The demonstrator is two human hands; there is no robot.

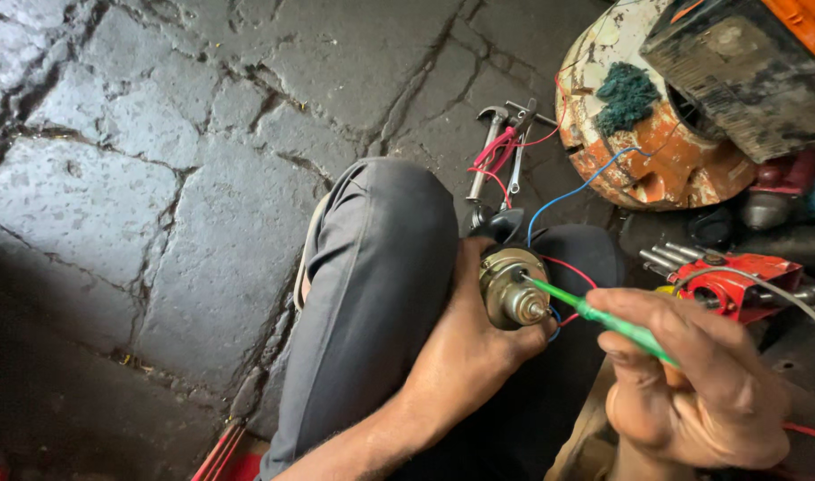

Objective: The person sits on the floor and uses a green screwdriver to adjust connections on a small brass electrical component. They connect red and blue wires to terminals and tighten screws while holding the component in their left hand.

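We clamp the small, dense metal motor (513, 289) by its rim in our closed left hand (465, 343), our right hand (692, 383) pinching the light green screwdriver (603, 319).

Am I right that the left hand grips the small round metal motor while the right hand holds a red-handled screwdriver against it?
Not quite: in the head view the screwdriver handle is green, not red. The left hand does grip the small round metal motor, and the right hand holds the tool.

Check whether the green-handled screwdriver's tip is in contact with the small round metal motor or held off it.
In contact: the green-handled screwdriver, held in the right hand, has its tip on the small round metal motor, which the left hand holds.
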